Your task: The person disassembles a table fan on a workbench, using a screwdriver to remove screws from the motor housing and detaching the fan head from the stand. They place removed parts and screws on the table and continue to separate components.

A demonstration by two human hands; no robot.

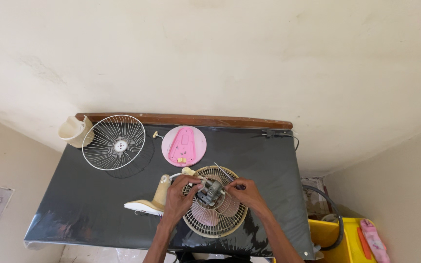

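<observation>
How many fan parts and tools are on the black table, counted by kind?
Wire grille guards: 2, one white, one cream under the motor.
Pink round base plate: 1.
Cream housing cover: 1.
Cream stand piece: 1.
Motor, touched by the left hand: 1.
Screwdriver at the right hand: 1.
Total: 7.

One head-worn view looks steeply down, fairly high, at the table [88,195].

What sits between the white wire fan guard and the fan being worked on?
In the head view, only bare black table cover lies between the white wire guard and the fan. The pink round plate sits off to the side.
</observation>
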